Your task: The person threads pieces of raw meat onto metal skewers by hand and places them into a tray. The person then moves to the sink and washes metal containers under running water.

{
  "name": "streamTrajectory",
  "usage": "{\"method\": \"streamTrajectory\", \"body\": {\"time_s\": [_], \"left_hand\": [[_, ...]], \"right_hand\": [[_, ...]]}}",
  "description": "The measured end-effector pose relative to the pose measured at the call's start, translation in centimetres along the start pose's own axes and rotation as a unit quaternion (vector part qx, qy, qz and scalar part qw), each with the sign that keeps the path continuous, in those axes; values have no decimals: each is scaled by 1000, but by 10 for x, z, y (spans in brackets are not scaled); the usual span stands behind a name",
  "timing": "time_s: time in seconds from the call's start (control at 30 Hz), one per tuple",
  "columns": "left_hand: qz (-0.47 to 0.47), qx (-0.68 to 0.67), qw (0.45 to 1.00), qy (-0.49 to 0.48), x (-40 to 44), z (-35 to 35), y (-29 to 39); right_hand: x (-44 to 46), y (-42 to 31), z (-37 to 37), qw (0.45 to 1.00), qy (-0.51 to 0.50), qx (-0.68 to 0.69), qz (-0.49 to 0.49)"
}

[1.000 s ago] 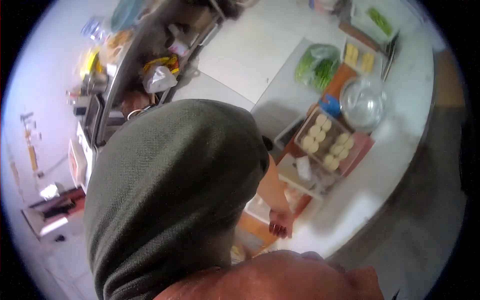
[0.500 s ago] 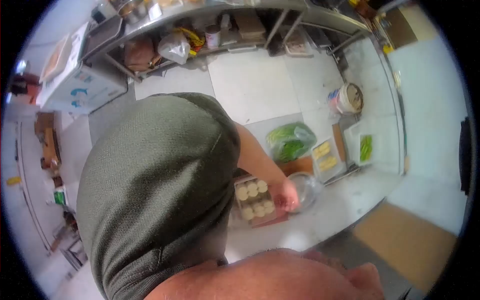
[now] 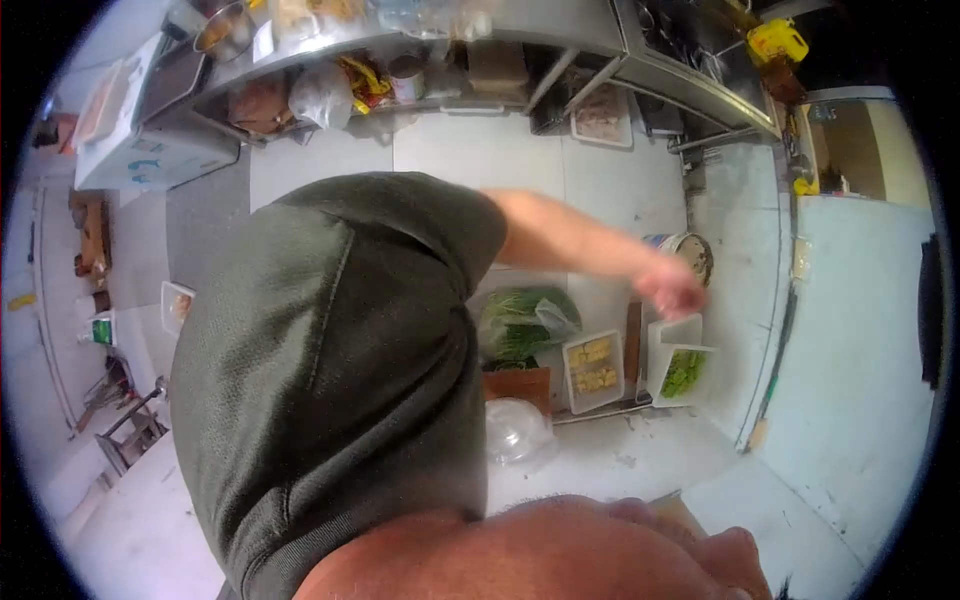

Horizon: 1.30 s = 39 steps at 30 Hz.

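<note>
My left hand (image 3: 672, 287) is stretched out at the end of the bare forearm, above the near edge of a white container (image 3: 680, 332) and in front of a white bucket (image 3: 692, 258). Motion smears its fingers, so I cannot make out their pose or anything in them. Green vegetables lie in a white tub (image 3: 683, 372) just below. To the left stands a white tray (image 3: 594, 371) with rows of yellowish pieces. Leafy greens (image 3: 520, 320) sit in a clear plastic bag. A clear round bowl (image 3: 518, 430) is nearer to me. My right hand is out of view.
A steel counter (image 3: 540, 30) with a lower shelf runs along the top, holding bags, a can and trays. A brown board (image 3: 632, 340) stands between the trays. At the left is a white box (image 3: 155, 145). A yellow jug (image 3: 778, 40) is at upper right.
My left hand has moved away from the clear bowl, up and to the right over the white container. The view has shifted, and the tray of round pale pieces is now hidden.
</note>
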<state>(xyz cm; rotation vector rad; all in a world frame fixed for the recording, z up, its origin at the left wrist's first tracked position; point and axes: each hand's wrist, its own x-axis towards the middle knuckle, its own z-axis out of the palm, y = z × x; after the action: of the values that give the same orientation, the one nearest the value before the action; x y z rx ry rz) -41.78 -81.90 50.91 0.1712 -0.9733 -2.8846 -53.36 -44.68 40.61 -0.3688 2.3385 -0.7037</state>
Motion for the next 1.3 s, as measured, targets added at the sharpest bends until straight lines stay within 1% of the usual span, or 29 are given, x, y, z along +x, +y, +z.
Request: {"method": "streamTrajectory", "body": {"time_s": [0.03, 0.1, 0.13, 0.17, 0.23, 0.27, 0.3, 0.33, 0.37, 0.4, 0.43, 0.47, 0.57, 0.7, 0.73, 0.77, 0.87, 0.9, 0.93, 0.97, 1.0, 1.03, 1.07, 1.1, 1.13, 1.17, 1.2, 1.27, 1.3], "left_hand": [[-3, -32, 996, -81, 27, -35, 30], [26, -30, 985, -169, 69, -95, 93], [59, -17, 997, -35, 79, -94, 120], [90, 0, 991, 96, 84, -92, 152], [163, 21, 972, 165, 92, -102, 212], [165, 41, 966, 195, 101, -121, 241], [201, 43, 956, 208, 111, -137, 267], [225, 57, 959, 163, 115, -158, 293], [247, 32, 941, 230, 122, -172, 320], [263, 41, 925, 272, 128, -191, 340], [291, 6, 930, 223, 145, -233, 360], [291, -8, 909, 299, 147, -239, 379], [335, -40, 875, 347, 146, -284, 425], [393, -66, 820, 410, 139, -347, 470], [404, -73, 809, 420, 136, -367, 479], [412, -81, 813, 403, 131, -393, 486], [454, -117, 775, 424, 134, -452, 500], [463, -135, 782, 396, 135, -487, 503], [458, -128, 778, 411, 135, -507, 507], [460, -126, 769, 425, 133, -520, 506], [460, -129, 759, 442, 139, -531, 499], [455, -167, 749, 451, 143, -549, 497], [451, -191, 739, 463, 144, -546, 501], [445, -213, 731, 471, 148, -536, 503], [439, -236, 723, 479, 153, -531, 505], [475, -294, 693, 456, 158, -537, 506], [463, -299, 688, 473, 162, -542, 507], [441, -311, 674, 504, 171, -549, 508], [451, -304, 669, 506, 177, -543, 507]], "right_hand": [[15, -14, 1, 1000, 0, 5, 3], [47, -39, 4, 1000, -2, 12, 7], [66, -49, 3, 1000, -8, 16, 10], [86, -60, 3, 1000, -13, 21, 14], [133, -80, 5, 999, -26, 29, 19], [160, -92, 4, 999, -30, 33, 18], [187, -103, 3, 998, -38, 36, 19], [218, -115, 0, 998, -45, 34, 17], [248, -128, -6, 998, -53, 31, 18], [277, -142, -11, 998, -61, 28, 19], [306, -156, -19, 997, -67, 25, 24], [334, -173, -24, 997, -71, 20, 26], [420, -227, -40, 996, -81, -8, 28], [535, -314, -43, 996, -71, -47, 37], [564, -340, -40, 997, -65, -32, 23], [591, -369, -34, 998, -61, -4, 0], [654, -473, -18, 978, -77, 159, -109], [651, -518, -14, 978, -75, 161, -113], [652, -556, 1, 976, -74, 169, -117], [668, -587, 14, 974, -97, 159, -127], [683, -619, 18, 973, -122, 144, -135], [697, -655, 24, 973, -135, 87, -163], [711, -692, 34, 969, -151, 35, -192], [743, -722, 43, 959, -174, 22, -221], [774, -750, 52, 948, -197, 9, -250], [790, -788, 63, 927, -213, -65, -302], [792, -834, 76, 896, -230, -140, -353], [731, -925, 114, 896, -158, -216, -355], [769, -946, 136, 860, -181, -245, -410]]}}
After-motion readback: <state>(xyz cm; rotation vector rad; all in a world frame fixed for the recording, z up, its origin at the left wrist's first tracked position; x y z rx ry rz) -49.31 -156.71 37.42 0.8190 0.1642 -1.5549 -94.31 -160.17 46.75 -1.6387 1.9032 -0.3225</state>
